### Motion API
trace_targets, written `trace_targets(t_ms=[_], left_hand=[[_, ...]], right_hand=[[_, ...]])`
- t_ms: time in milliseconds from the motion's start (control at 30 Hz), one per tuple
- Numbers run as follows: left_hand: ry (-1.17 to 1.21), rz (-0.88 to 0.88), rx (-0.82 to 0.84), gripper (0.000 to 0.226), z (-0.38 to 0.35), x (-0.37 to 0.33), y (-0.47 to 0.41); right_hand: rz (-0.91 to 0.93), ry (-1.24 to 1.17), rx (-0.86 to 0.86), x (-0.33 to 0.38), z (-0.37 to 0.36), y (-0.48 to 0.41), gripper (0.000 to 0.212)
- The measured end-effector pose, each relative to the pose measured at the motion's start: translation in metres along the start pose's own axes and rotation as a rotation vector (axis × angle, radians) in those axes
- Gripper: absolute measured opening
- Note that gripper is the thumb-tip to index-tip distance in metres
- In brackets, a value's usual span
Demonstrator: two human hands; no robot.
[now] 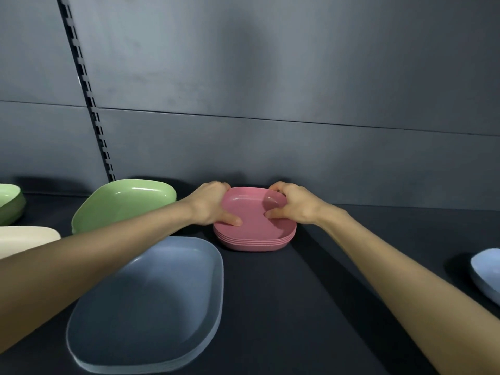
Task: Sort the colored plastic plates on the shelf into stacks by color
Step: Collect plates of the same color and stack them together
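1. Dark grey back panels (270,77) rise behind a dark shelf (338,266) where coloured plastic plates lie in groups.
2. At the rear centre of the shelf, close to the back wall, sits a pink stack (254,234) of several rounded-square plates nested together, their rims showing in layers along the near edge.
3. A person's left hand (211,204) grips the stack's left side: the fingers curl over the far left rim and the thumb presses inside the top plate.
4. On the opposite side the right hand (295,205) holds the stack the same way, with the fingers hooked over the far right rim and the thumb lying in the top plate's hollow.
5. Both bare forearms reach in from the bottom corners.
6. Just in front and to the left lies a grey-blue stack (151,307), partly under the left forearm.
7. Left of the pink plates stands a green stack (121,204), tilted up toward the wall.
8. Further left a cream plate (24,238) and more green plates (9,204) are cut by the frame edge.
9. Well apart at the right edge shows a light blue plate (487,274).
10. A slotted upright (89,98) runs down the wall at left.
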State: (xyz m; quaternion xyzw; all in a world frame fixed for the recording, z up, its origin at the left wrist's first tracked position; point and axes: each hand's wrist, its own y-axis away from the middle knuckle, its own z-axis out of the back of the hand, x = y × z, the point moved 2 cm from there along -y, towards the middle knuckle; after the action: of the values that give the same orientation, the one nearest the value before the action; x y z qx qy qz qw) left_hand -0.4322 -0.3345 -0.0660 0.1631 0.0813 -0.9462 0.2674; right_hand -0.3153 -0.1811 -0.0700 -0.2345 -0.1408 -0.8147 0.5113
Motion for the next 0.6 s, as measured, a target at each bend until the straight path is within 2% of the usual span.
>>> trace_targets(t_ms=[100, 167, 400, 600], left_hand=[[-0.118, -0.009, 0.030, 0.068, 0.004, -0.007, 0.001], [-0.179, -0.034, 0.007, 0.073, 0.014, -0.017, 0.002], [-0.206, -0.226, -0.160, 0.062, 0.062, -0.101, 0.016], [-0.210, -0.385, -0.356, 0.057, 0.054, -0.209, 0.050]], right_hand=[[-0.013, 0.067, -0.003, 0.004, 0.009, 0.006, 0.073], [-0.023, 0.106, -0.025, 0.006, 0.022, 0.015, 0.075], [-0.004, 0.332, -0.270, -0.001, 0.108, 0.079, 0.061], [0.021, 0.415, -0.500, -0.034, 0.173, 0.184, 0.049]])
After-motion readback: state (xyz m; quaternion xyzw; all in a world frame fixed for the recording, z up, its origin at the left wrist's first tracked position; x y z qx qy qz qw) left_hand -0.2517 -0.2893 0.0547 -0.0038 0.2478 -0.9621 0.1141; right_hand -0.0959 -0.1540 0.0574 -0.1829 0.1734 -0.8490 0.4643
